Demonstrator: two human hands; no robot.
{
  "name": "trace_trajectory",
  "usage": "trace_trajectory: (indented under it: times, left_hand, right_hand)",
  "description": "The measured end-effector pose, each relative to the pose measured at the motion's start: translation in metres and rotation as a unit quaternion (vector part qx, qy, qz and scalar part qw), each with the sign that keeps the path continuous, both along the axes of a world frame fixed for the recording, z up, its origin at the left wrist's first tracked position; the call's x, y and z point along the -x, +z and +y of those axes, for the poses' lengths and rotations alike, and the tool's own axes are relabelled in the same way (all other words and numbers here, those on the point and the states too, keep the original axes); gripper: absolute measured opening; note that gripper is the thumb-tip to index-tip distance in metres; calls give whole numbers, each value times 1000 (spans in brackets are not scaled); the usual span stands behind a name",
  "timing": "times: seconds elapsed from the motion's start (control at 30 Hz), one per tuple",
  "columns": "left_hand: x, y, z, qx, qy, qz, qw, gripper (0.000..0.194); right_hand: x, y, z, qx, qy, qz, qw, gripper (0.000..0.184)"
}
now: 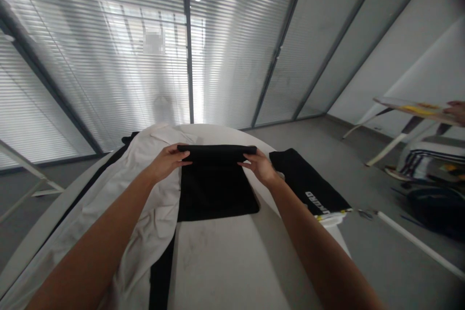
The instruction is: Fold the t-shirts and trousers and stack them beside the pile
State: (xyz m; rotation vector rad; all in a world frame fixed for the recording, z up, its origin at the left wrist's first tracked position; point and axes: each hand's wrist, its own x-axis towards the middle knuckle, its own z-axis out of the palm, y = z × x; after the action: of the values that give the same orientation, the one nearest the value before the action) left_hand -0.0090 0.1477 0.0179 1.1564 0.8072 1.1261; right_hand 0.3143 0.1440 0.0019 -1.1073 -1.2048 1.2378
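Observation:
A black folded cloth [218,191] lies on the white table in front of me, its far edge lifted into a flat fold. My left hand [167,161] grips the left end of that raised edge, thumb and fingers pinched around it. At the right end my right hand [259,163] pinches the same edge. Under and beside my left forearm spreads a rumpled white cloth [145,218], with black fabric showing beneath it. Right of my right forearm is a folded black garment [308,179] with white lettering.
The white table [225,266] has a rounded far edge. Blinds behind glass panels [232,72] stand beyond it. At the right are a second table [410,106] with a person's hand [457,111] over it, a dark bag [436,208] and a white pole [417,242] near the floor.

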Motion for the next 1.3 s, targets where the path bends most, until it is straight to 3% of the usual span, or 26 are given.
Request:
trace_trajectory:
  times: [0.13, 0.23, 0.4, 0.6, 0.7, 0.77, 0.83, 0.9, 0.97, 1.07, 1.13, 1.2, 1.3]
  left_hand:
    - [6, -2, 1, -19, -32, 15, 999, 32]
    - [11, 2, 1, -82, -76, 74, 991, 24]
    - [16, 17, -2, -170, -193, 226, 940, 19]
    - [11, 31, -12, -168, -282, 324, 887, 23]
    - [9, 37, -16, -145, -329, 331, 873, 23]
    - [8, 43, -19, -123, -347, 336, 867, 27]
    - [4, 48, -22, -107, -322, 366, 867, 31]
    - [-6, 51, -27, -132, -252, 431, 857, 32]
    - [-21, 46, -34, -200, -151, 521, 816, 35]
    - [-47, 23, -43, -274, -9, 631, 726, 44]
    - [-60, 0, -46, -288, 31, 672, 682, 52]
    - [-67, -22, -47, -298, 23, 694, 655, 58]
    - [-67, -42, -44, -296, 17, 703, 646, 60]
  right_hand:
    - [-4, 0, 0, 5, 1, -50, 999, 25]
    - [-9, 1, 0, -2, 34, -85, 996, 19]
    - [-17, 8, 0, -26, 145, -71, 987, 14]
    - [-17, 17, -1, -30, 211, -185, 959, 12]
    - [-16, 16, -1, -35, 208, -274, 938, 14]
    - [-13, 18, -2, -50, 179, -377, 908, 17]
    - [-8, 25, -5, -64, 131, -480, 865, 22]
    - [2, 32, -11, -94, 90, -545, 828, 27]
    - [18, 36, -20, -144, 63, -572, 805, 33]
    - [47, 27, -35, -194, 20, -600, 776, 42]
    - [64, 11, -44, -195, 7, -624, 756, 49]
    - [73, -6, -49, -190, 20, -644, 741, 55]
    - [74, -25, -49, -182, 53, -660, 727, 63]
